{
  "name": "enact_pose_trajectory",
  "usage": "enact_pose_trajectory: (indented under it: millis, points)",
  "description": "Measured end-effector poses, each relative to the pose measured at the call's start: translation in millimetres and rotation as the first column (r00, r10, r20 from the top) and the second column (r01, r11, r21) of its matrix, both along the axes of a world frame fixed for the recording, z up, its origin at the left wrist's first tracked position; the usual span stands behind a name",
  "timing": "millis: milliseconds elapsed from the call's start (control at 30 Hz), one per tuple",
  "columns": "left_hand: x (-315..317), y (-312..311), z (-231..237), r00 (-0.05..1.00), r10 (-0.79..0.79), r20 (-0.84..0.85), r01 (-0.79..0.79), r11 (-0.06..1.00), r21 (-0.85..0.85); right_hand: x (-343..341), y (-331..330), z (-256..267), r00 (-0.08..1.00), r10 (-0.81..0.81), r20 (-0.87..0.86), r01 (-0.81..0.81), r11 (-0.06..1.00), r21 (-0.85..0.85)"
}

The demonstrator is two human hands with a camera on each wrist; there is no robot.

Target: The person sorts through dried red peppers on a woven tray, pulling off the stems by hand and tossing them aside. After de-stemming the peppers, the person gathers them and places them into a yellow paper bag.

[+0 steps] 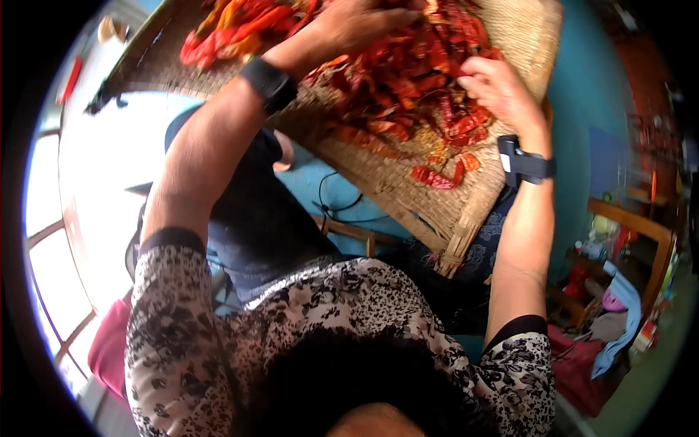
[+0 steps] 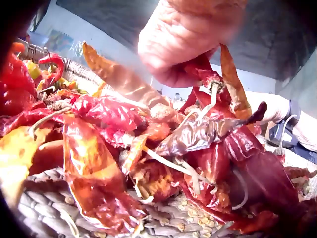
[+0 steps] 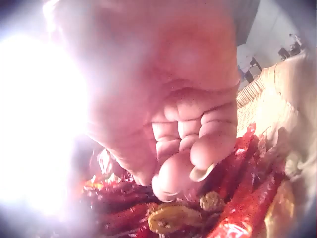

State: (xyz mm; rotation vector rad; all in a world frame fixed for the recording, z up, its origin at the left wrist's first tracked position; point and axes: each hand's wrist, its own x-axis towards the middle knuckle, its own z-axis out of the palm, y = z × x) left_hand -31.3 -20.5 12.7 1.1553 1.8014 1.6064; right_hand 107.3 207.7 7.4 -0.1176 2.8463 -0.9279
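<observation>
Red and orange dried chilies point(image 1: 408, 80) lie heaped on a woven tray point(image 1: 408, 193). At the far part of the heap is my left hand point(image 1: 357, 25), partly cut off by the frame's top. Up close in the left wrist view, its thumb presses against a wrinkled red chili point(image 2: 203, 72) with a pale stem, gripped under the hand. My right hand point(image 1: 502, 91) is at the heap's right side, palm towards the heap. Its fingers point(image 3: 171, 173) bend loosely, tips right at the chilies, with none seen between them. A yellowish chili point(image 3: 174, 219) lies just below the fingertips.
Brighter red and orange chilies point(image 1: 240, 29) lie at the tray's left. Loose pale seeds point(image 2: 185, 215) are scattered on the weave. The tray's corner point(image 1: 451, 255) points towards my body. A wooden chair point(image 1: 641, 222) with cloth and small items stands at the right.
</observation>
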Motion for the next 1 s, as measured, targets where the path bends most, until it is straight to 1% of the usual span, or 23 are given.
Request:
enact_pose_trajectory:
  millis: [67, 100, 133, 200, 233, 267, 333, 400, 433, 500, 533, 600, 633, 667, 700, 733, 767, 800, 833, 867, 900, 967, 1000]
  points:
    - [-9.6, 2.7, -14.0, 0.994, 0.016, -0.11, -0.009, 0.998, 0.06, 3.8, -11.3, 9.7, 0.956, -0.289, 0.05, 0.292, 0.923, -0.252]
    - [-11.5, 7.5, -22.2, 1.0, 0.002, -0.029, 0.002, 0.99, 0.143, 5.4, -11.2, 19.5, 0.934, -0.349, 0.077, 0.357, 0.9, -0.251]
    - [-13.1, 13.0, -28.9, 0.999, -0.02, 0.048, 0.009, 0.973, 0.23, 5.8, -1.2, 23.0, 0.952, -0.305, 0.037, 0.301, 0.9, -0.315]
    - [-18.8, 15.0, -32.9, 0.992, -0.1, 0.076, 0.078, 0.965, 0.251, 7.7, 4.4, 22.3, 0.918, -0.391, -0.071, 0.307, 0.811, -0.497]
    - [-15.4, 14.3, -30.8, 0.999, 0.005, 0.043, -0.014, 0.976, 0.216, 7.8, 5.4, 22.3, 0.885, -0.453, -0.102, 0.307, 0.736, -0.603]
    - [-11.4, 8.3, -20.8, 0.979, 0.149, -0.139, -0.135, 0.985, 0.107, 8.3, 11.0, 20.2, 0.836, -0.517, -0.184, 0.325, 0.736, -0.594]
    - [-10.5, 5.2, -17.6, 0.939, 0.222, -0.263, -0.199, 0.974, 0.11, 13.1, 26.5, 18.1, 0.763, -0.583, -0.279, 0.33, 0.722, -0.608]
    - [-13.2, 7.2, -22.7, 0.939, 0.232, -0.254, -0.201, 0.969, 0.142, 24.9, 42.7, 16.9, 0.668, -0.663, -0.336, 0.436, 0.716, -0.545]
    - [-14.9, 7.4, -25.4, 0.941, 0.227, -0.252, -0.186, 0.967, 0.176, 30.7, 60.7, 14.0, 0.674, -0.656, -0.338, 0.431, 0.722, -0.542]
    - [-15.8, 8.4, -31.7, 0.943, 0.229, -0.242, -0.181, 0.961, 0.208, 41.0, 87.8, 7.0, 0.584, -0.751, -0.308, 0.701, 0.658, -0.277]
    - [-17.0, 9.4, -33.1, 0.946, 0.224, -0.234, -0.168, 0.957, 0.238, 43.3, 92.0, 1.4, 0.583, -0.748, -0.316, 0.699, 0.661, -0.274]
    - [-13.5, 5.4, -31.7, 0.944, 0.247, -0.221, -0.18, 0.941, 0.286, 47.3, 89.0, -5.1, 0.668, -0.637, -0.385, 0.732, 0.657, 0.182]
    - [-15.3, 4.5, -31.6, 0.924, 0.258, -0.281, -0.189, 0.949, 0.251, 40.3, 102.5, -14.3, 0.728, -0.518, -0.449, 0.656, 0.716, 0.237]
    - [-16.8, 3.7, -31.3, 0.901, 0.267, -0.341, -0.201, 0.955, 0.218, 31.9, 69.6, 4.2, 0.796, -0.54, -0.273, 0.597, 0.773, 0.214]
    - [-15.4, 0.8, -29.6, 0.892, 0.279, -0.356, -0.197, 0.948, 0.249, 18.3, 80.1, -11.0, 0.853, -0.341, -0.395, 0.444, 0.872, 0.206]
    - [-13.8, -1.7, -26.9, 0.891, 0.275, -0.362, -0.19, 0.948, 0.254, 12.1, -1.4, 19.9, 0.876, -0.454, -0.163, 0.448, 0.891, -0.077]
    - [-10.9, -5.2, -21.0, 0.91, 0.216, -0.353, -0.142, 0.964, 0.224, 4.9, -40.1, 36.3, 0.914, -0.406, 0.009, 0.402, 0.901, -0.163]
    - [-12.2, -5.6, -15.4, 0.925, 0.158, -0.346, -0.093, 0.976, 0.196, -1.3, -73.9, 42.3, 0.921, -0.39, 0.014, 0.38, 0.888, -0.257]
    - [-14.5, 9.7, -37.4, 0.85, 0.257, -0.461, -0.179, 0.962, 0.205, -10.8, -73.0, 21.2, 0.94, -0.342, -0.021, 0.324, 0.906, -0.274]
    - [-14.9, 12.0, -40.3, 0.884, 0.221, -0.413, -0.139, 0.966, 0.219, -16.9, -84.4, 12.5, 0.955, -0.259, -0.146, 0.2, 0.923, -0.33]
    - [-10.9, 5.9, -34.0, 0.881, 0.168, -0.442, -0.097, 0.979, 0.179, -38.6, -62.8, -15.9, 0.945, -0.101, -0.312, 0.053, 0.986, -0.159]
    - [-6.2, -3.7, -26.1, 0.861, 0.141, -0.488, -0.06, 0.982, 0.178, -39.7, -71.1, -23.3, 0.939, -0.142, -0.312, 0.044, 0.953, -0.299]
    - [-6.6, -4.9, -27.3, 0.849, 0.167, -0.501, -0.067, 0.975, 0.21, -37.0, -65.5, -23.2, 0.936, -0.14, -0.323, 0.104, 0.987, -0.125]
